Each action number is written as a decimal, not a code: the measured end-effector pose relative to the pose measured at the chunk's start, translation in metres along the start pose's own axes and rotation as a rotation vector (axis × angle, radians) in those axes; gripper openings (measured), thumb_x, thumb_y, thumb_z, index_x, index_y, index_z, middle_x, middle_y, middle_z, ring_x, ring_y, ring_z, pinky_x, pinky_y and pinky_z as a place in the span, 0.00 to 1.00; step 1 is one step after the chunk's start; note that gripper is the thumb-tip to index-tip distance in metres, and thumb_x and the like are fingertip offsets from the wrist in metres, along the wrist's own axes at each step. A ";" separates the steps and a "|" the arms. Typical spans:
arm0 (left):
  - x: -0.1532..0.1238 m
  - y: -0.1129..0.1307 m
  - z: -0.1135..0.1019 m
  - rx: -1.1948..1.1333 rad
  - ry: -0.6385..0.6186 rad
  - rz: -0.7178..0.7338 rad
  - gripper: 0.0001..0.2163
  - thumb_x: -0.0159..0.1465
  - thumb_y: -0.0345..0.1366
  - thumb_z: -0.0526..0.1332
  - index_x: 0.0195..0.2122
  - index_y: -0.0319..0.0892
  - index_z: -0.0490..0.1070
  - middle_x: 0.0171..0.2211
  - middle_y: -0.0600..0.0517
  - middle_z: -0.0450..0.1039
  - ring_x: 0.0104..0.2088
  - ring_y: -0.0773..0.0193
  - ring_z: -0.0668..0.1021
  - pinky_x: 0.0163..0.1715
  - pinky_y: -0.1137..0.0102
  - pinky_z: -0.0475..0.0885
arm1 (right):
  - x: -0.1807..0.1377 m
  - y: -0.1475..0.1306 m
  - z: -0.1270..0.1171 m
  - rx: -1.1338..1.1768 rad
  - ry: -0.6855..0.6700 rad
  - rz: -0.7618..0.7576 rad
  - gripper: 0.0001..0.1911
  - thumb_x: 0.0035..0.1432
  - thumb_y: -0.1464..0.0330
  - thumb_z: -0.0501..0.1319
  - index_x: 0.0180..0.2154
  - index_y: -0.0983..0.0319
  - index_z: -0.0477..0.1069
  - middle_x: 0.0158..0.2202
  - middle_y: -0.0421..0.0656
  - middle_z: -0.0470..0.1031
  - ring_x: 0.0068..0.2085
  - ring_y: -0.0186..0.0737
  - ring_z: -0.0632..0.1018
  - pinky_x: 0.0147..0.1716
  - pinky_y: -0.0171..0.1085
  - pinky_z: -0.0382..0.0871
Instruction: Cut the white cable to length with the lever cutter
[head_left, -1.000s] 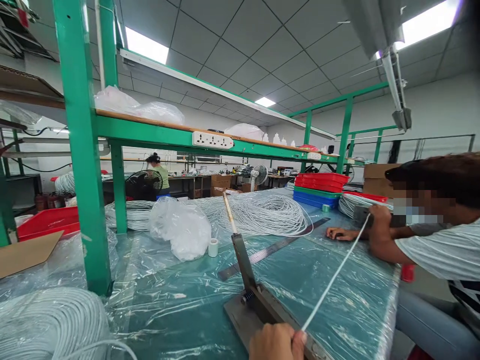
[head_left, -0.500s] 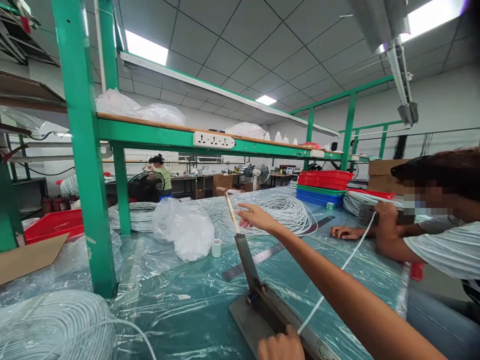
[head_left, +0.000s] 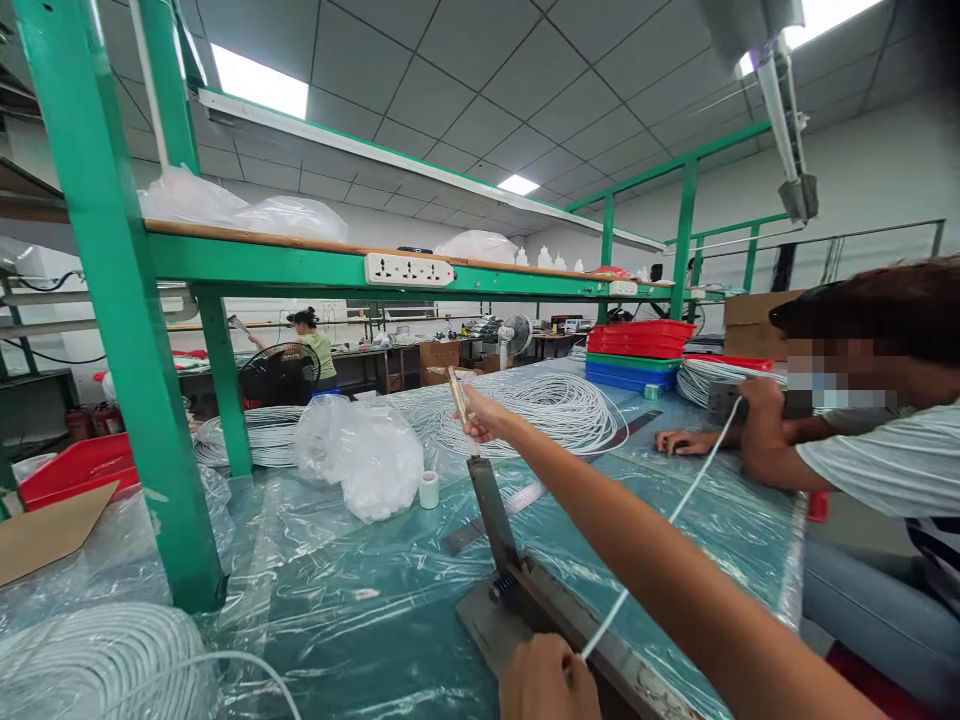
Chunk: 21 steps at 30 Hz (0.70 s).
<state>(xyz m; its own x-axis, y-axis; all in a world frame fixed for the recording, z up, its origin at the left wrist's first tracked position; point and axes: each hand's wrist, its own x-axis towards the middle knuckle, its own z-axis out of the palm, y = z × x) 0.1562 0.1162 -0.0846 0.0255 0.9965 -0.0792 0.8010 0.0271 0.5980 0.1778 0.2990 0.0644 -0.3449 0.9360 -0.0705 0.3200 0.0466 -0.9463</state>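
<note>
Mid-cut on thin white cable (head_left: 660, 540), stretched taut over grey metal lever cutter (head_left: 525, 600) on plastic-covered teal tabletop (head_left: 360, 600).

Left hand (head_left: 547, 685) pinching cable end at cutter base, bottom edge of view. Right hand (head_left: 480, 415) closed on raised wooden-tipped lever handle (head_left: 459, 395), blade arm up. Far end of cable held by co-worker's hand (head_left: 757, 400) near steel ruler (head_left: 525, 500). Likely step: length set, cut pending. Next move probably calls for firm lever push-down, cable kept taut, left fingers clear of blade. Around: white cable coils (head_left: 555, 410), clear plastic bag (head_left: 360, 455), small tape roll (head_left: 428, 489), stacked red and blue trays (head_left: 637, 352), green steel frame post (head_left: 112, 300).
</note>
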 end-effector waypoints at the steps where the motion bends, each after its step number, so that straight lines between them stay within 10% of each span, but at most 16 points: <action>1: -0.001 0.000 -0.001 -0.022 0.011 0.000 0.14 0.61 0.30 0.48 0.34 0.40 0.74 0.37 0.46 0.74 0.41 0.54 0.74 0.38 0.66 0.64 | -0.004 -0.001 -0.006 0.031 -0.009 0.000 0.35 0.65 0.67 0.23 0.37 0.75 0.65 0.23 0.37 0.61 0.23 0.20 0.67 0.26 0.25 0.60; 7: 0.008 -0.017 0.017 -0.202 0.106 -0.010 0.15 0.62 0.42 0.51 0.31 0.39 0.73 0.33 0.47 0.74 0.37 0.56 0.73 0.36 0.69 0.61 | -0.051 -0.003 -0.043 0.232 -0.030 0.067 0.37 0.59 0.47 0.30 0.38 0.68 0.65 0.19 0.42 0.69 0.19 0.30 0.70 0.21 0.28 0.66; 21: 0.028 -0.026 0.054 -0.564 0.155 -0.063 0.19 0.55 0.41 0.54 0.12 0.44 0.49 0.14 0.58 0.48 0.18 0.69 0.57 0.21 0.71 0.50 | -0.212 0.057 -0.068 0.353 0.038 0.241 0.11 0.55 0.61 0.53 0.29 0.61 0.67 0.18 0.44 0.71 0.15 0.29 0.69 0.16 0.25 0.59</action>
<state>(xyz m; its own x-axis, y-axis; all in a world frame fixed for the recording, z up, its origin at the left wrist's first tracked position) 0.1684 0.1393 -0.1458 -0.1337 0.9904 -0.0359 0.3551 0.0817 0.9313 0.3289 0.1269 0.0464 -0.2626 0.9179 -0.2974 0.0636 -0.2911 -0.9546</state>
